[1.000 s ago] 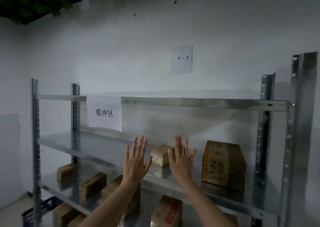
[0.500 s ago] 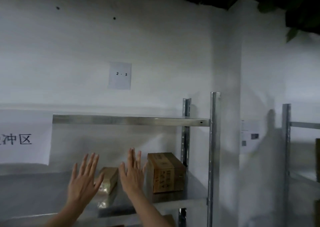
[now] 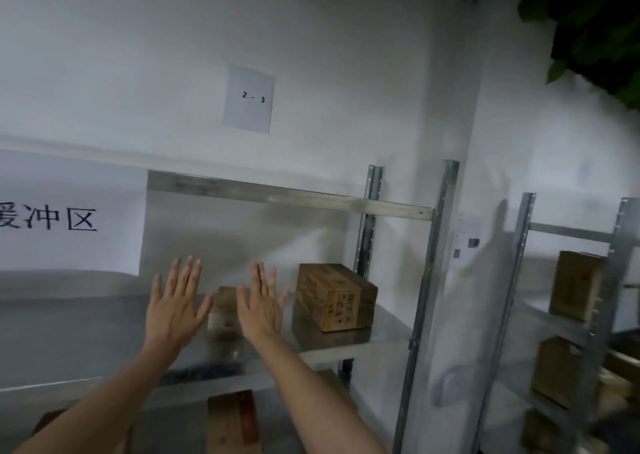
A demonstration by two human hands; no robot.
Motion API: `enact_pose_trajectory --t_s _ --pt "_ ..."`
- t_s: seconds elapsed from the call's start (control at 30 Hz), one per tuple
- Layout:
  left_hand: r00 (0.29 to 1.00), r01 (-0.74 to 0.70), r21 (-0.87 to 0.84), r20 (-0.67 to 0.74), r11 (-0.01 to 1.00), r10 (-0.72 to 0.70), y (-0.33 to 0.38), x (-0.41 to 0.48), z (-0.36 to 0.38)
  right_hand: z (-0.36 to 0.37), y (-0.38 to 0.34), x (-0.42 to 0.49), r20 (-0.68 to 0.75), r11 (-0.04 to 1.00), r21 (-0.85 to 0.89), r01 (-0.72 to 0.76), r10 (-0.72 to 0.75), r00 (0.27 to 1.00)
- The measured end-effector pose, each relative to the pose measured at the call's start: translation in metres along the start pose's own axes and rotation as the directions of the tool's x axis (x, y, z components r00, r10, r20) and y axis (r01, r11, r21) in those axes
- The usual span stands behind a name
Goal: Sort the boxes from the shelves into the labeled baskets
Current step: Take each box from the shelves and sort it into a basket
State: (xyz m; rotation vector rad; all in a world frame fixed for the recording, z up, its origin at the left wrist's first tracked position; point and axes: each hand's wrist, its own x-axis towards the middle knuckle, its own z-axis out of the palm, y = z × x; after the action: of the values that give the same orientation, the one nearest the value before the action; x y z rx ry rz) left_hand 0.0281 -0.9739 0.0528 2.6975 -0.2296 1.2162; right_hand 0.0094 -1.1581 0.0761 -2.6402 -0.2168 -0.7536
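Left hand (image 3: pixel 175 309) and right hand (image 3: pixel 260 306) spread flat, holding nothing, either side of the small box (image 3: pixel 224 303). Reaching in, the right could knock the big box (image 3: pixel 334 296) near the shelf (image 3: pixel 381 335) right edge.

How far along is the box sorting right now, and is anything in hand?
Done: nothing visible; every box in view sits on a shelf. In hand: nothing; the left hand and right hand are open, raised before the small box on the shelf. Left: that small box, the large box beside it, the lower box underneath, and the right-rack box.
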Motion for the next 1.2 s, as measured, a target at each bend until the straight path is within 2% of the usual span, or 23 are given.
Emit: enact_pose_trajectory --t_s 0.13,0.27,0.43,0.57,0.63,0.7,0.77,0.8,0.9,0.97,1.03,1.1,1.17,1.2 --pt "0.998 -0.001 -0.092 0.06 0.996 0.006 -0.04 -0.005 0.004 0.023 -0.027 0.0 0.014 0.995 -0.025 -0.099 0.099 0.995" --pt "0.994 0.037 -0.119 0.105 0.992 -0.024 -0.077 -0.007 0.011 0.04 -0.045 0.006 0.02 0.971 0.024 -0.237 0.236 0.971" --pt "0.986 0.022 -0.209 0.168 0.978 0.014 -0.098 -0.004 0.038 0.052 -0.047 0.015 0.058 0.944 0.073 -0.322 0.319 0.946" --pt "0.956 0.12 -0.332 0.294 0.936 -0.019 -0.092 0.001 0.065 0.065 -0.026 0.036 0.058 0.888 0.164 -0.43 0.426 0.903" --pt "0.926 0.209 -0.414 0.375 0.886 -0.044 -0.084 0.007 0.08 0.073 -0.011 0.048 0.077 0.836 0.271 -0.477 0.475 0.877" --pt "0.888 0.354 -0.539 0.45 0.764 -0.094 -0.076 0.012 0.1 0.073 -0.015 0.053 0.099 0.699 0.499 -0.513 0.541 0.835" --pt "0.83 0.524 -0.65 0.534 0.551 -0.159 -0.068 0.019 0.112 0.071 -0.017 0.056 0.16 0.509 0.66 -0.552 0.622 0.766" --pt "0.798 0.587 -0.677 0.575 0.443 -0.179 -0.064 0.024 0.117 0.073 -0.015 0.06 0.181 0.453 0.704 -0.547 0.63 0.755" --pt "0.679 0.734 -0.655 0.714 0.18 -0.171 -0.051 0.033 0.121 0.086 0.002 0.063 0.257 0.355 0.724 -0.592 0.658 0.708" --pt "0.583 0.812 -0.584 0.809 0.01 -0.081 -0.043 0.034 0.131 0.107 0.019 0.071 0.355 0.311 0.7 -0.643 0.63 0.691" --pt "0.522 0.845 -0.51 0.852 -0.16 0.037 -0.035 0.037 0.145 0.124 0.034 0.078 0.427 0.244 0.711 -0.659 0.595 0.681" --pt "0.517 0.835 -0.473 0.849 -0.282 0.109 -0.025 0.043 0.156 0.116 0.027 0.077 0.471 0.182 0.729 -0.66 0.566 0.677" --pt "0.502 0.843 -0.442 0.851 -0.307 0.154 -0.019 0.049 0.159 0.116 0.029 0.081 0.46 0.166 0.768 -0.618 0.529 0.714" --pt "0.5 0.847 -0.449 0.854 -0.285 0.143 -0.016 0.05 0.158 0.118 0.028 0.084 0.461 0.147 0.784 -0.603 0.513 0.724"
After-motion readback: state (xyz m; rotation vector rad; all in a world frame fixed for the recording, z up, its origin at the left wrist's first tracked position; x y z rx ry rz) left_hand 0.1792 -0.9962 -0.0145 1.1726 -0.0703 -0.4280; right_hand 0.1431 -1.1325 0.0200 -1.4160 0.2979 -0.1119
